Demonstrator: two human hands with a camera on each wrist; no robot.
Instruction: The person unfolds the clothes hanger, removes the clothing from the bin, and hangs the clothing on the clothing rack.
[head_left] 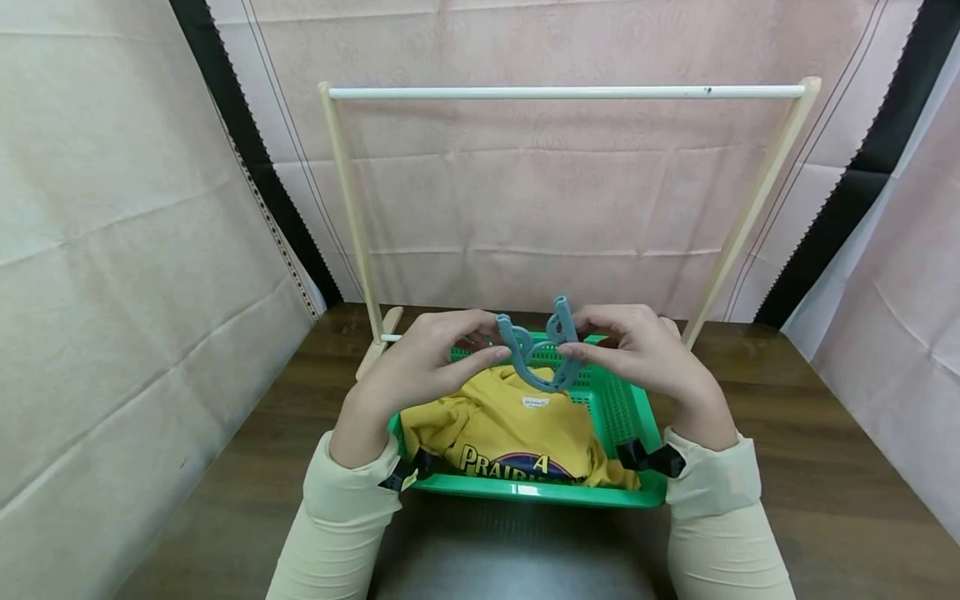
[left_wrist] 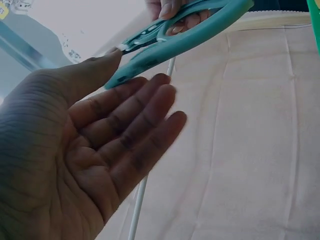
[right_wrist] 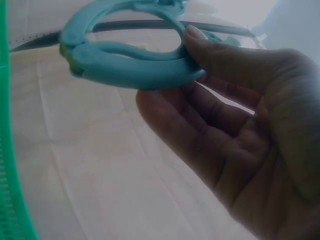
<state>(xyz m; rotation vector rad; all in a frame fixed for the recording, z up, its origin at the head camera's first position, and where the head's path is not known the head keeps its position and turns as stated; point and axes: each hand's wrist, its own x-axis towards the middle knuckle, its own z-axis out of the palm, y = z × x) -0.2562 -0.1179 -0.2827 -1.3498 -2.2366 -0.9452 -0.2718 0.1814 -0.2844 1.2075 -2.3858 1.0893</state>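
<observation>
A blue folding plastic clothes hanger (head_left: 519, 354) is held up over the basket, its arms folded into a curved shape. My left hand (head_left: 427, 358) pinches one end of it between thumb and index finger, while the other fingers stay extended in the left wrist view. On the opposite side my right hand (head_left: 645, 354) grips the hanger (right_wrist: 130, 70) with the thumb on top and fingers beneath. Below both hands a yellow T-shirt (head_left: 480, 425) with printed lettering and a white neck label lies bunched up in a green plastic basket (head_left: 525, 490).
Behind the basket stands a pale rack with a left post (head_left: 348, 200), a right post (head_left: 750, 208) and a white top rod (head_left: 562, 92). Everything rests on a dark wooden table (head_left: 247, 483). Light cloth walls (head_left: 135, 250) with black strips surround it.
</observation>
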